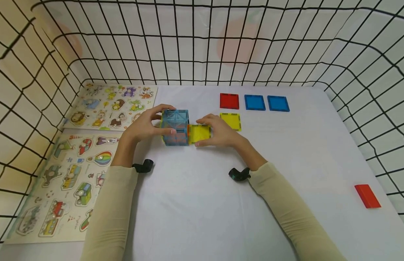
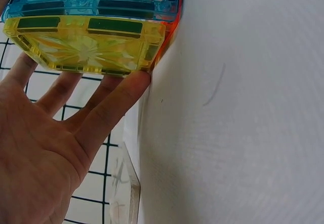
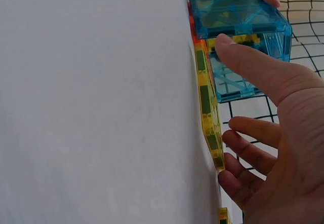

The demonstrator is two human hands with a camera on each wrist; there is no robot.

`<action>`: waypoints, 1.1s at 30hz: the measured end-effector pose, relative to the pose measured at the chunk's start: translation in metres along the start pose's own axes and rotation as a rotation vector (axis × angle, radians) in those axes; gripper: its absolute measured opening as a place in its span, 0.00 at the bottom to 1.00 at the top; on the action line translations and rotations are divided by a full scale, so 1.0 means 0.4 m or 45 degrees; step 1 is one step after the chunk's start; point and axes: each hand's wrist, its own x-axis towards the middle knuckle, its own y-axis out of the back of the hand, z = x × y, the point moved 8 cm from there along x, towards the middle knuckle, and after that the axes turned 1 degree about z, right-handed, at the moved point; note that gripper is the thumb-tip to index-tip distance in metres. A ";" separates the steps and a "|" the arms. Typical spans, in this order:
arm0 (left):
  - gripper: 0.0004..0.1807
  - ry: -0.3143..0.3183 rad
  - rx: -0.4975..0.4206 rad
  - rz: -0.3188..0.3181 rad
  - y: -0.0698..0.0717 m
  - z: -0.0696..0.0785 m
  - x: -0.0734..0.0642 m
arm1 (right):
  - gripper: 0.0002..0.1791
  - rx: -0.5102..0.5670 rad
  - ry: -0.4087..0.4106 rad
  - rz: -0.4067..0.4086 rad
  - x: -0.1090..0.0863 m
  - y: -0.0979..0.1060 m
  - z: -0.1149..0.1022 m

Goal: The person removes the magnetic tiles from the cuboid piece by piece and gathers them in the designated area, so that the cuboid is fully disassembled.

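Observation:
A box of see-through magnetic tiles [image 1: 171, 121] stands left of centre on the white table, with blue walls, a yellow tile on its left side [image 2: 86, 49] and red at its underside. My left hand [image 1: 141, 125] holds it, thumb on the near blue wall and fingers reaching round the far side. Against the box's right side lies a flat yellow magnetic tile [image 1: 199, 134]. My right hand [image 1: 223, 133] spans this tile with thumb and fingers spread. In the right wrist view, that thumb [image 3: 253, 64] appears apart from the tile; the fingers are near its outer end.
Behind are a red tile [image 1: 229, 101], two blue tiles [image 1: 254, 102] and another yellow tile [image 1: 232, 121]. A red block [image 1: 367, 196] sits near the right edge. Picture puzzle boards [image 1: 71, 181] lie at the left. Black wire mesh [image 1: 202, 47] encloses the back and sides.

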 end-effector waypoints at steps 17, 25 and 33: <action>0.36 0.004 -0.004 0.003 -0.002 -0.001 0.000 | 0.44 -0.143 -0.044 -0.035 0.017 -0.024 -0.010; 0.36 -0.010 0.001 0.005 -0.002 0.005 0.000 | 0.42 -0.200 -0.072 0.002 0.016 -0.017 -0.028; 0.36 -0.010 0.002 -0.001 -0.004 0.005 -0.001 | 0.41 -0.192 -0.097 0.040 0.006 -0.001 -0.032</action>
